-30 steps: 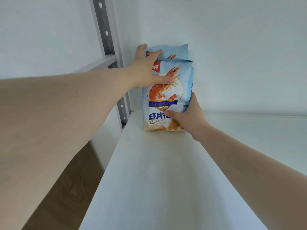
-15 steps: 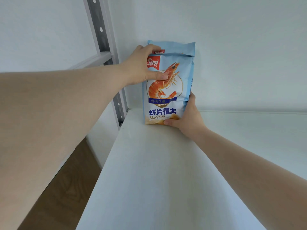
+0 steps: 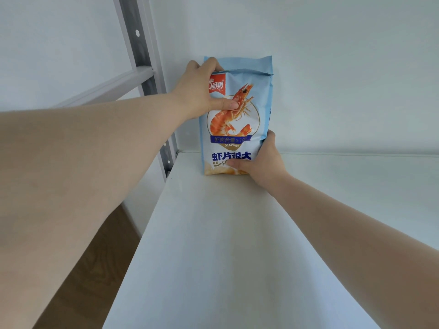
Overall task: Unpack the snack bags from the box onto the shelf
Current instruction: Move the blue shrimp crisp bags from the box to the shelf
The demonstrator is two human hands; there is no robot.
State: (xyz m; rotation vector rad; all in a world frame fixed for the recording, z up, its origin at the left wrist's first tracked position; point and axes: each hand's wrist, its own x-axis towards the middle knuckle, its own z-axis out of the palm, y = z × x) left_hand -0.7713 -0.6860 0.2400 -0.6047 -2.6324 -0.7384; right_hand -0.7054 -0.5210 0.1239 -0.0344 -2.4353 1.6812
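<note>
Since a second ago we see the front snack bag drawn up straighter against the one behind it, and the left thumb has slid from the middle of the prawn picture toward its head, while the right hand has settled lower at the bag's bottom corner. The left hand grips the upper left of the bags: its fingers curl over the top edge and its thumb lies flat across the front, pinching the pack between them. The right hand holds the lower right corner, thumb pressed along the printed front near the base, the other fingers wrapped round the right side and out of sight, so we cannot tell how far they reach. The front bag stands upright at the back left of the white shelf, close to the wall, with the top seal of a second bag showing just behind and above it. The pack is pale blue and white with an orange prawn; we read a red logo at the top left with Chinese characters, a blue band with "≥10", the word "XIAPIAN", large blue characters "虾片很大", and "CR" beside the right thumb, the rest covered. A grey perforated upright of the rack rises to the left, and wood-patterned floor shows below.
</note>
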